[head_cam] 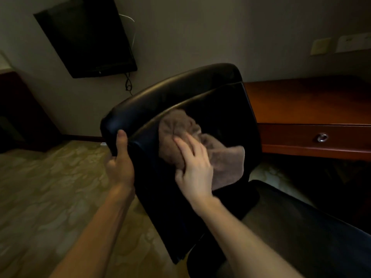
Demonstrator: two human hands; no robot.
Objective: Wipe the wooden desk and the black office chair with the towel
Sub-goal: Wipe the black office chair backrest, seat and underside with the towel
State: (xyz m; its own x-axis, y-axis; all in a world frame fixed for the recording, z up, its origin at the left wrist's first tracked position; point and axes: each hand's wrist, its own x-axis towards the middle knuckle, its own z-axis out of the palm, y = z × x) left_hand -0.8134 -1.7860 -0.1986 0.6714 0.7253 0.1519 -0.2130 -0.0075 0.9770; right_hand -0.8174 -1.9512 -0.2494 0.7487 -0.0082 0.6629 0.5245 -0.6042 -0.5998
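Note:
The black office chair (210,91) fills the middle of the view, its glossy backrest tilted toward me. My left hand (120,159) grips the backrest's left edge, thumb on the front face. A brown towel (224,155) lies bunched against the front of the backrest. My right hand (192,165) presses on the towel, fingers stretched over it and thumb pinching a fold underneath. The wooden desk (309,101) stands at the right behind the chair, reddish, with a drawer and a round metal knob (322,137).
A dark flat screen (86,37) hangs on the wall at the upper left, cables dangling below it. Patterned carpet (50,187) covers the floor on the left. The chair's dark seat (301,227) extends toward the lower right. Paper cards lean against the wall above the desk.

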